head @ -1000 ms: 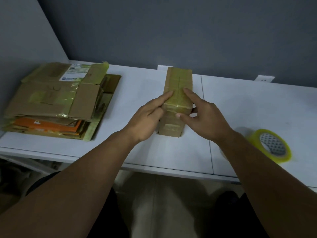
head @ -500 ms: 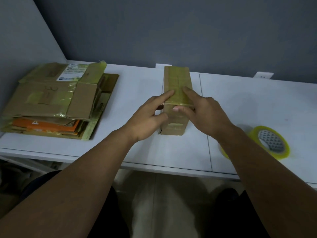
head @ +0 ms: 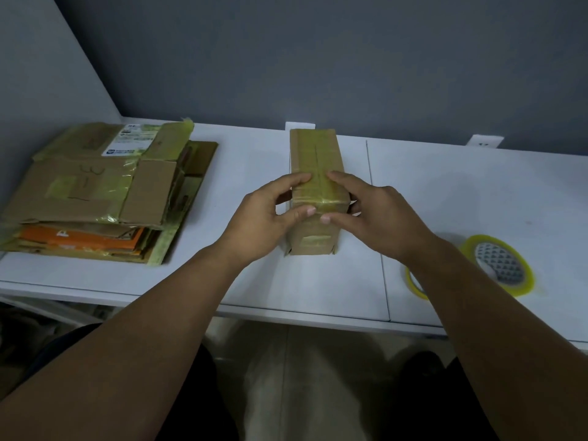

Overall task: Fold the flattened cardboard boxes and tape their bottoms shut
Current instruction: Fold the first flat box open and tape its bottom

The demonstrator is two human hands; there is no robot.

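Once thumbs dropped onto its near face, left hand [head: 264,218] and right hand [head: 380,216] pinched the box [head: 316,154]; sealing looked nearly finished.

single wide-angle view from the person's head, close above a white table [head: 445,192], facing forward and down toward a grey wall [head: 318,58] at 12 o'clock. box [head: 315,154] at centre, stack [head: 95,192] at 10 o'clock, tape [head: 499,265] at 4 o'clock, floor [head: 286,393] at 6 o'clock.
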